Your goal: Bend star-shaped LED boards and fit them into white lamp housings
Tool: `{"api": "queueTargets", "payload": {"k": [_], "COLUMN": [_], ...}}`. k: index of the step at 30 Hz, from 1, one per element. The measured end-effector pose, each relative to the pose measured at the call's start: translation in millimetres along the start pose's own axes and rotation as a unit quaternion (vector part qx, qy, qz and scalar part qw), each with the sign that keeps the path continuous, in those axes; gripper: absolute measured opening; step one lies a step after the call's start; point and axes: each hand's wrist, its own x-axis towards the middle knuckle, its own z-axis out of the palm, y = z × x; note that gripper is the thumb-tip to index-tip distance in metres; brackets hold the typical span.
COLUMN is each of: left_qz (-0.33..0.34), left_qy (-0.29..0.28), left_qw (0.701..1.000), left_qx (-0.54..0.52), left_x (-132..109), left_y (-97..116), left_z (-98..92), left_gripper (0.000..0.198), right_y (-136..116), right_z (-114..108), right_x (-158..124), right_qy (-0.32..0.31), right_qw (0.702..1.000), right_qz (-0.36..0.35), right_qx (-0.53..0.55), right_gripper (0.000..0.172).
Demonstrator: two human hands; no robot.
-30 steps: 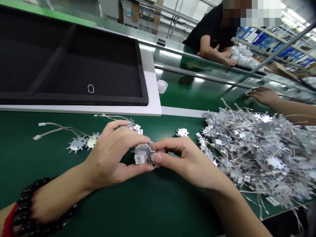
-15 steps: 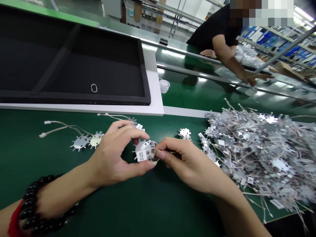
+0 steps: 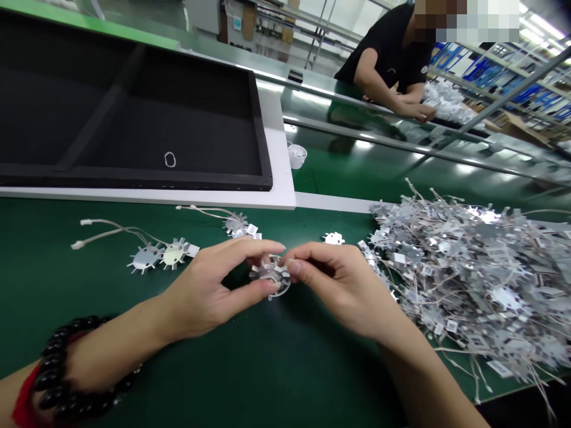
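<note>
Between my two hands, above the green table, is a small silvery metal disc with tabs [image 3: 273,274] around its edge. My left hand [image 3: 212,285] grips it from the left between thumb and fingers. The fingers of my right hand [image 3: 341,285] pinch its right edge; their tips partly cover what they hold. A pale ring shows under the disc. Left of my hands lie a grey tabbed disc [image 3: 146,258] and a yellowish one [image 3: 173,254], with white-plugged wires. Another tabbed disc [image 3: 235,225] lies behind my left hand, and one more [image 3: 333,238] behind my right.
A big heap of tabbed discs and wires [image 3: 473,285] covers the table's right side. A black tray [image 3: 263,137] lies on a white board [image 3: 285,199] at the back left. Near it stands a small white cup [image 3: 297,156]. Across the bench, a person [image 3: 379,65] works beside white parts.
The disc in my hands has tilted, so its white label no longer shows and its tabs point up. My left hand has lowered slightly. The other person's arm has drawn back toward the white parts.
</note>
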Motion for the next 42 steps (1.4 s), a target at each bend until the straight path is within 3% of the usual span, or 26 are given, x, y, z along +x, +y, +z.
{"api": "queueTargets", "payload": {"k": [4,11,15,18,24,30,36,42], "left_qz": [-0.039,-0.150,-0.146,-0.159,-0.286,-0.291,-0.243,-0.244], "left_qy": [0.016,0.012,-0.008,-0.014,0.045,0.026,-0.022,0.045], "left_qw": [0.999,0.973,0.969,0.960,0.902,0.885,0.899,0.934], "left_qx": [-0.014,-0.176,-0.200,-0.231,-0.320,-0.362,-0.365,-0.257], "left_x": [4,6,4,4,9,9,9,8], "left_y": [1,2,0,2,18,21,9,9], "left_z": [-2.0,-1.5,-1.8,-0.6,3.7,0.2,-2.8,2.2], "left_gripper": [0.024,0.017,0.036,0.043,0.027,0.023,0.030,0.027], "right_y": [-1,-1,0,0,4,4,7,5], "right_z": [0,2,2,-1,-7,-7,-6,-5], "right_x": [0,0,0,0,2,1,2,1], "right_qy": [0.004,0.027,0.040,0.023,-0.026,-0.045,-0.016,-0.019], "right_qw": [1.000,0.997,0.998,1.000,0.998,0.997,0.999,0.999], "right_qz": [-0.012,-0.065,-0.043,-0.019,-0.041,-0.035,-0.036,0.020], "right_qx": [-0.002,-0.030,-0.017,-0.001,0.030,0.046,0.007,0.044], "right_gripper": [0.022,0.013,0.015,0.016,0.025,0.024,0.022,0.023]}}
